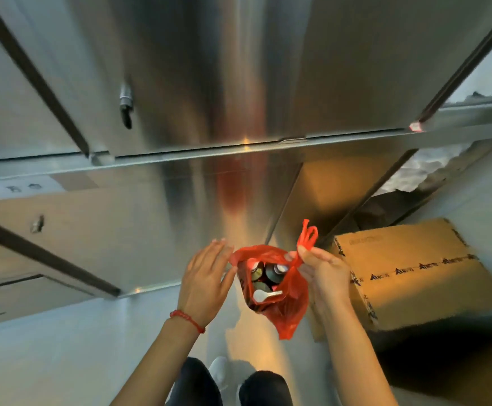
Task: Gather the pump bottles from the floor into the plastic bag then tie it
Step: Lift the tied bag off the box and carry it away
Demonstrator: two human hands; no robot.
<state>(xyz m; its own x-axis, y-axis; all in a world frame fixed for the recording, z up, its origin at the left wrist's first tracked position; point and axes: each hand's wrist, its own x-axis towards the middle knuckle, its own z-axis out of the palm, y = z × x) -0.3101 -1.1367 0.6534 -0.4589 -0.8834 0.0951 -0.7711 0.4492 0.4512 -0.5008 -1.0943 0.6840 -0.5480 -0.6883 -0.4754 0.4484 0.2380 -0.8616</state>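
A red plastic bag (290, 306) hangs in front of me, its mouth open. Inside it I see dark pump bottles (269, 275) with white pump heads, one white pump lying across the top. My right hand (320, 269) pinches the bag's right handle, whose loop sticks up above the fingers. My left hand (206, 276) is at the bag's left rim with fingers spread, its thumb touching the plastic; whether it grips the rim is unclear. A red string bracelet is on my left wrist.
Stainless steel cabinet doors (180, 186) with dark seals and small latches fill the view ahead. A taped cardboard box (420, 276) sits at the right on the floor. My legs and a white shoe (219, 373) show below on the pale floor.
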